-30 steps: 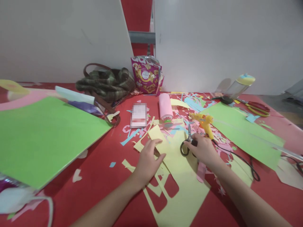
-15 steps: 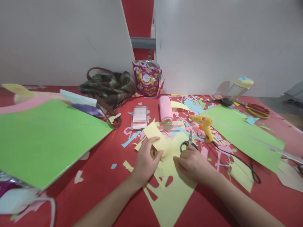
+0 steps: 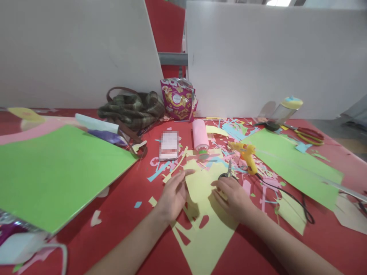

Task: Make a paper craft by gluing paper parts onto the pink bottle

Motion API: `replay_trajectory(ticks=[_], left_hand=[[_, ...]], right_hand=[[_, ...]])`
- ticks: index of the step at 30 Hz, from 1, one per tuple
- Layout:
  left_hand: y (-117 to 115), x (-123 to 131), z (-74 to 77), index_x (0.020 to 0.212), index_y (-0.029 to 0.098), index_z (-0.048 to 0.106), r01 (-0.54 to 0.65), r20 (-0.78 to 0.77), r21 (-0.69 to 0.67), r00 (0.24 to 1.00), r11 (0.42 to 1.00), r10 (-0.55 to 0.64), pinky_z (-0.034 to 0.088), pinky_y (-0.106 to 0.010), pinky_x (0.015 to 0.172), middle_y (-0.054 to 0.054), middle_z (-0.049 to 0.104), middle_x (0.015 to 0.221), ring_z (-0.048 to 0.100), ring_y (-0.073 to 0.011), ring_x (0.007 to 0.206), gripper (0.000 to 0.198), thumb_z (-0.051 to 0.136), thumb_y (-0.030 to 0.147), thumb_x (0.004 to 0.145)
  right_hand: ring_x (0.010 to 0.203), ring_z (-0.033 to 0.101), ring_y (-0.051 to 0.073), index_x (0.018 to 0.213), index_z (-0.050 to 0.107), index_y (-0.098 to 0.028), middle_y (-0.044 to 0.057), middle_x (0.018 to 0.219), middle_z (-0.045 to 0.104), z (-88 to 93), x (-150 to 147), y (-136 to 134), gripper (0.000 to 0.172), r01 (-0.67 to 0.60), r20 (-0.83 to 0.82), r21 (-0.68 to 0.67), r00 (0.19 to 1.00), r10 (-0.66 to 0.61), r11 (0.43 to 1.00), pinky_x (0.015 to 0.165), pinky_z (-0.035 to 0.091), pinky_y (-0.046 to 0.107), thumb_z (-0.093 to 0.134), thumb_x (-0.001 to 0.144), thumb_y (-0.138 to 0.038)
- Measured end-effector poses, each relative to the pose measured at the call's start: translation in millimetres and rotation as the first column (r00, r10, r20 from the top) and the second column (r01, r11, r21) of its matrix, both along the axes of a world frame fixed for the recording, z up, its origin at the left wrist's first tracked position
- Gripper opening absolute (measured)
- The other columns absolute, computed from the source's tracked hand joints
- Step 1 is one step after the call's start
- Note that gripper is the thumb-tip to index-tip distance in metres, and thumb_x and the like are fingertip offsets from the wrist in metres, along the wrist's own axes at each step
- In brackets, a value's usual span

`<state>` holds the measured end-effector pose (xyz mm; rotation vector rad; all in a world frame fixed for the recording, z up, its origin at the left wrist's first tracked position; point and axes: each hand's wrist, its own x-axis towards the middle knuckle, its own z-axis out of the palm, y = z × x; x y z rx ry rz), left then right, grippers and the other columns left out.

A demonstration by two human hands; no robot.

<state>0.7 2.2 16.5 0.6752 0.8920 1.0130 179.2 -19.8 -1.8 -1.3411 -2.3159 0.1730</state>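
Cut yellow sheet [image 3: 206, 236] lies on the red desk [image 3: 129, 217]. Left hand [image 3: 173, 194] and right hand [image 3: 233, 195] rest on it, fingers released, grasping nothing. Flat, even pressure likely steadies it best. Scissors [image 3: 227, 175] sit at the sheet's far edge, glue gun [image 3: 246, 153] beyond.

A red table top [image 3: 120, 214] is stretching across the whole view, and a left white board [image 3: 71, 49] and a right white board [image 3: 272, 57] are standing upright along its far edge. The narrow gap between them is showing a red wall [image 3: 168, 23] and a grey crossbar [image 3: 172, 58]. Soft, even light is falling from above, and grey floor [image 3: 344, 130] is showing past the table's right corner.
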Motion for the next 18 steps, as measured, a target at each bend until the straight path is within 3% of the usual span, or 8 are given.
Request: replay_trajectory(ticks=[5,9,11,15,18], left_hand=[[-5,1,7.9,0.074,0.015,0.057,0.249,0.184,-0.219,0.960,0.943,-0.211,0.045,-0.029,0.059,-0.005,0.060,0.069,0.057,-0.0153,0.060,0.024,0.036,0.027,0.073],[-9,2,8.4,0.071,0.015,0.056,0.415,0.175,-0.203,0.907,0.887,-0.384,0.045,-0.031,0.057,-0.005,0.058,0.066,0.057,-0.0166,0.058,0.026,0.038,0.033,0.072],[-11,3,6.4,0.073,0.015,0.055,0.447,0.125,-0.151,0.894,0.882,-0.431,0.044,-0.030,0.059,-0.005,0.058,0.067,0.057,-0.0168,0.062,0.022,0.044,0.035,0.071],[-12,5,0.5,0.076,0.016,0.052,0.390,-0.088,-0.045,0.915,0.920,-0.393,0.042,-0.022,0.056,0.000,0.055,0.064,0.054,-0.0110,0.058,0.017,0.056,0.030,0.067],[-11,5,-1.2,0.077,0.017,0.050,0.351,-0.305,0.018,0.894,0.936,-0.329,0.039,-0.020,0.049,0.003,0.052,0.058,0.050,-0.0087,0.051,0.015,0.055,0.028,0.068]], right_hand=[[0.077,0.049,0.017,0.108,0.043,-0.016,0.008,0.086,0.050,0.2,0,-1,0.031,0.056,-0.220,0.038,0.974,-0.047,0.998,0.066,0.042,0.029,0.043,0.077,-0.018],[0.080,0.048,0.017,0.096,0.053,-0.022,0.007,0.086,0.045,3.0,1,-2,0.025,0.029,-0.241,0.122,0.970,0.002,0.992,0.066,0.044,0.031,0.041,0.076,-0.013],[0.077,0.048,0.016,0.086,0.057,-0.023,0.005,0.083,0.044,3.1,2,-3,0.023,0.013,-0.252,0.166,0.967,0.030,0.986,0.063,0.044,0.030,0.040,0.076,-0.011],[0.078,0.049,0.015,0.082,0.059,-0.025,0.004,0.081,0.045,1.4,3,-4,0.025,-0.064,-0.228,0.236,0.966,0.119,0.970,0.063,0.043,0.028,0.040,0.077,-0.010],[0.075,0.050,0.014,0.087,0.057,-0.023,0.005,0.083,0.049,1.7,5,-2,0.026,-0.003,-0.197,0.248,0.979,0.054,0.969,0.061,0.043,0.027,0.038,0.078,-0.009]])
